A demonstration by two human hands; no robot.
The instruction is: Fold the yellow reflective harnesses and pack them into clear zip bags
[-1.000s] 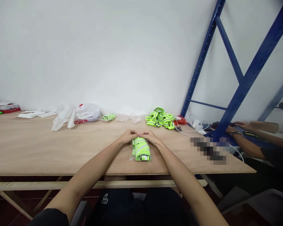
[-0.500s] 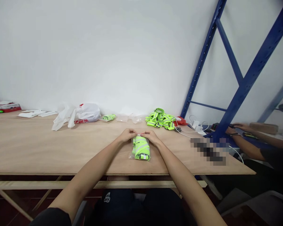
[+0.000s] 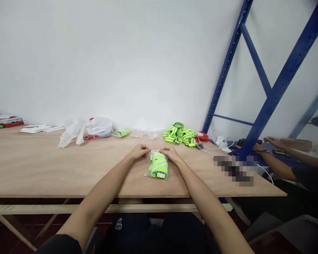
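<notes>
The left hand [image 3: 141, 151] and right hand [image 3: 171, 153] pinch opposite ends of the red-lined mouth of a clear zip bag [image 3: 147, 173], holding folded neon reflective strapping [image 3: 159, 164], on the worktop [image 3: 55, 165].

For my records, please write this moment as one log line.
left hand: holds bag; right hand: holds bag; bag contents: green strap; bag edge: red
</notes>
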